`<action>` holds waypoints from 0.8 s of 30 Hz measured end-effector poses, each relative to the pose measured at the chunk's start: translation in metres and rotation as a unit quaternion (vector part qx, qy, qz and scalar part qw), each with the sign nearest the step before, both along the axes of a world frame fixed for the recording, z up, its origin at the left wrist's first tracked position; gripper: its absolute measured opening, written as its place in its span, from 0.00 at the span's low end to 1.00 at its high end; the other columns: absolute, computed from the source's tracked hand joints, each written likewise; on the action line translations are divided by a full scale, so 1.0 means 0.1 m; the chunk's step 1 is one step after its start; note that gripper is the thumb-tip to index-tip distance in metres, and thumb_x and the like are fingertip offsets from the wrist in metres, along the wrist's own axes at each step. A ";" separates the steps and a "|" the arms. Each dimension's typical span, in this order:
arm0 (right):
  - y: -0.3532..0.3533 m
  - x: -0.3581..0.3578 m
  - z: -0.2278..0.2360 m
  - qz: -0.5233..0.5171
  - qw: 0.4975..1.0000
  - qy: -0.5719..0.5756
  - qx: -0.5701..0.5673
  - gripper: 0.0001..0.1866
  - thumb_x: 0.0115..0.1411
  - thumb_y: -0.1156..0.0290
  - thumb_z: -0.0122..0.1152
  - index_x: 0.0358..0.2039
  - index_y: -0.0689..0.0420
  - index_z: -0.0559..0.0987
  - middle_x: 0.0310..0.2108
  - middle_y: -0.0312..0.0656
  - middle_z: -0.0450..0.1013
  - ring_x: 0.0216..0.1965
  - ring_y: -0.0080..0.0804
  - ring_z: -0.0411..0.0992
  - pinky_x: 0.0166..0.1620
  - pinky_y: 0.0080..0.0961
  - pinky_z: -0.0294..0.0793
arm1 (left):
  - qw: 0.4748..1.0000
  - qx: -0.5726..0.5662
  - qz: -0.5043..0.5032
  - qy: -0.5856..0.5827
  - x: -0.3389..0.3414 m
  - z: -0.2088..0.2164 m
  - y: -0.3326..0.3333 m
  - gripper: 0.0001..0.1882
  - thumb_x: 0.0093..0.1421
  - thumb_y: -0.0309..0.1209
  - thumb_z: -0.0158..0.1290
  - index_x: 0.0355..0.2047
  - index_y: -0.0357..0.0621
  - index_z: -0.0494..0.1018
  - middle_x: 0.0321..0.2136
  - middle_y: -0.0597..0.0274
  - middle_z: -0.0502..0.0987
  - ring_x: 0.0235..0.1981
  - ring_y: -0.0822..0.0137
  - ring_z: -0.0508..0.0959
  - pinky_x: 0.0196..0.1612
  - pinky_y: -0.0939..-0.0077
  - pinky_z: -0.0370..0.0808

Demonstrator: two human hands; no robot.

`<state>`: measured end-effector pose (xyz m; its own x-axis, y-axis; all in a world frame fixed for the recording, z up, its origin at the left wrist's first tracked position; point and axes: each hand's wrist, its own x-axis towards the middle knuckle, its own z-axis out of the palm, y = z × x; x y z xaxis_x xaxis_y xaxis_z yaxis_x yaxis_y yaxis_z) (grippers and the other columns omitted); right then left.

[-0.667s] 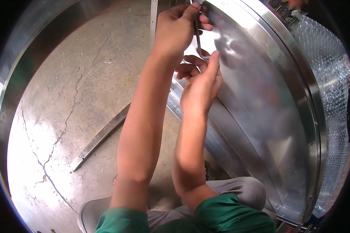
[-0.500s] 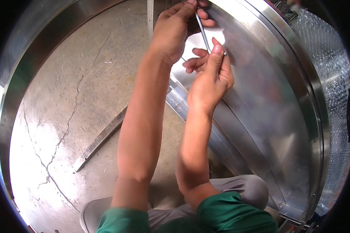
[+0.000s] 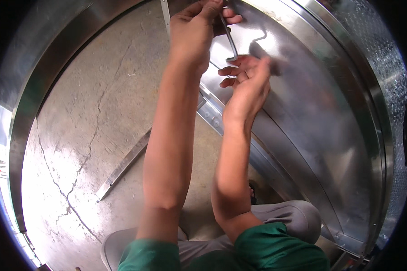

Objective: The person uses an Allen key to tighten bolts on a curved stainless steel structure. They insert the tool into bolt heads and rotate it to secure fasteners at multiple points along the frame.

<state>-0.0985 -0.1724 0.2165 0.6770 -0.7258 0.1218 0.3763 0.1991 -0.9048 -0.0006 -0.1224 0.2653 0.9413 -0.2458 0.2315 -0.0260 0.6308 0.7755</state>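
Note:
At the top of the view, my left hand [image 3: 190, 40] is closed with thumb and fingers round the upper end of a hex key [image 3: 231, 43]. That end is partly hidden by my fingers and by the picture's edge. The key's grey shaft slants down, and its short bent end points left. Just below the bend is my right hand [image 3: 248, 88], fingers apart and slightly blurred, holding nothing. I cannot tell whether its index finger touches the key. Behind both hands stands a shiny curved sheet-metal panel [image 3: 312, 122], which mirrors the key and fingers.
A metal rail [image 3: 210, 115] with bolt heads runs along the panel's lower edge. On the cracked concrete floor [image 3: 77, 108] lies a narrow metal strip [image 3: 124, 170]. A curved metal rim [image 3: 31, 97] rounds the left side. Bubble wrap [image 3: 400, 113] lies at far right.
My right hand has let go of the hex key's lower end and spread its fingers. The short end, pointing right before, now points left. My left hand stays at the upper end.

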 end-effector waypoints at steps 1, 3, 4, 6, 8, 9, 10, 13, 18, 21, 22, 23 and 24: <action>-0.02 -0.03 0.02 0.020 0.999 0.033 -0.010 0.31 0.72 0.46 0.39 0.37 0.66 0.74 0.31 0.45 0.74 0.26 0.30 0.75 0.26 0.23 0.67 | 1.000 -0.016 -0.014 0.015 0.00 -0.02 0.00 0.10 0.69 0.30 0.52 0.38 0.34 0.76 0.32 0.56 0.80 0.33 0.65 0.80 0.41 0.71 0.78; -0.05 -0.07 0.06 0.049 0.993 0.101 -0.022 0.32 0.72 0.45 0.41 0.31 0.65 0.75 0.28 0.43 0.74 0.22 0.29 0.74 0.23 0.22 0.65 | 0.997 -0.044 -0.040 0.044 0.01 -0.05 -0.01 0.09 0.70 0.29 0.51 0.41 0.34 0.75 0.33 0.56 0.80 0.35 0.64 0.80 0.42 0.70 0.78; -0.09 -0.10 0.08 0.119 0.987 0.100 0.039 0.29 0.71 0.47 0.46 0.28 0.63 0.75 0.24 0.39 0.73 0.17 0.27 0.71 0.21 0.21 0.62 | 0.994 -0.074 -0.078 0.027 0.02 -0.05 -0.01 0.10 0.70 0.29 0.49 0.43 0.35 0.75 0.35 0.58 0.79 0.38 0.64 0.81 0.44 0.71 0.77; -0.11 -0.10 0.09 0.162 0.983 0.034 0.082 0.26 0.71 0.50 0.50 0.28 0.62 0.75 0.22 0.39 0.72 0.16 0.26 0.70 0.21 0.21 0.61 | 0.986 -0.125 -0.109 0.008 0.03 -0.05 0.00 0.10 0.71 0.30 0.49 0.44 0.35 0.74 0.35 0.59 0.79 0.39 0.65 0.81 0.45 0.72 0.77; -0.11 -0.11 0.09 0.186 0.975 -0.033 0.116 0.22 0.69 0.54 0.56 0.29 0.61 0.76 0.21 0.38 0.71 0.15 0.24 0.69 0.20 0.20 0.59 | 0.983 -0.134 -0.128 0.003 0.03 -0.05 0.02 0.11 0.71 0.33 0.49 0.44 0.36 0.74 0.36 0.61 0.79 0.41 0.67 0.81 0.46 0.74 0.77; -0.11 -0.11 0.08 0.170 0.982 -0.021 0.082 0.22 0.69 0.54 0.56 0.29 0.62 0.76 0.21 0.38 0.71 0.15 0.24 0.69 0.20 0.20 0.60 | 0.989 -0.095 -0.109 0.002 0.03 -0.04 0.04 0.12 0.71 0.33 0.49 0.45 0.36 0.74 0.37 0.61 0.80 0.42 0.67 0.80 0.47 0.73 0.76; -0.10 -0.11 0.07 0.148 0.988 -0.005 0.051 0.22 0.69 0.54 0.57 0.30 0.62 0.77 0.21 0.38 0.72 0.15 0.24 0.69 0.20 0.20 0.61 | 0.994 -0.055 -0.090 0.003 0.02 -0.03 0.05 0.12 0.71 0.34 0.50 0.45 0.36 0.74 0.38 0.61 0.80 0.43 0.67 0.80 0.48 0.73 0.76; -0.04 -0.09 0.04 0.045 0.993 0.049 -0.099 0.19 0.69 0.58 0.60 0.34 0.65 0.78 0.24 0.40 0.73 0.15 0.25 0.70 0.20 0.20 0.64 | 0.998 0.051 0.026 -0.016 -0.06 -0.02 0.07 0.12 0.68 0.34 0.55 0.40 0.34 0.76 0.34 0.58 0.81 0.35 0.66 0.82 0.42 0.73 0.78; 0.07 0.03 0.00 -0.143 0.961 -0.001 -0.236 0.15 0.68 0.69 0.62 0.43 0.71 0.79 0.37 0.44 0.77 0.21 0.24 0.75 0.24 0.21 0.70 | 0.993 0.085 0.078 -0.032 -0.11 0.00 -0.05 0.10 0.67 0.29 0.56 0.41 0.32 0.76 0.33 0.53 0.82 0.32 0.63 0.83 0.36 0.71 0.80; 0.10 0.00 -0.03 -0.064 0.991 -0.064 -0.100 0.18 0.68 0.67 0.63 0.47 0.73 0.77 0.40 0.44 0.77 0.25 0.24 0.76 0.27 0.20 0.71 | 0.999 0.013 0.037 -0.017 -0.05 -0.01 -0.07 0.09 0.69 0.28 0.53 0.41 0.31 0.76 0.33 0.51 0.82 0.32 0.62 0.83 0.37 0.71 0.81; 0.11 -0.01 -0.04 -0.042 0.993 -0.057 -0.096 0.23 0.70 0.62 0.60 0.51 0.74 0.74 0.38 0.43 0.77 0.25 0.24 0.76 0.28 0.17 0.70 | 1.000 0.011 0.002 -0.014 -0.04 -0.02 -0.06 0.10 0.71 0.28 0.49 0.42 0.32 0.75 0.34 0.53 0.82 0.35 0.62 0.83 0.40 0.69 0.81; 0.09 -0.03 -0.04 0.010 0.997 -0.054 -0.062 0.24 0.70 0.60 0.58 0.51 0.73 0.74 0.37 0.42 0.77 0.25 0.24 0.76 0.27 0.17 0.68 | 1.000 0.003 -0.012 -0.001 -0.03 -0.04 -0.06 0.10 0.71 0.29 0.48 0.42 0.33 0.75 0.34 0.53 0.82 0.36 0.62 0.83 0.41 0.68 0.81; 0.06 -0.05 -0.03 0.073 0.995 -0.059 -0.033 0.25 0.71 0.58 0.57 0.52 0.73 0.73 0.36 0.42 0.77 0.24 0.23 0.76 0.27 0.16 0.67 | 1.000 -0.003 -0.026 0.010 -0.02 -0.04 -0.05 0.11 0.72 0.30 0.48 0.42 0.34 0.75 0.35 0.54 0.82 0.37 0.62 0.83 0.43 0.68 0.81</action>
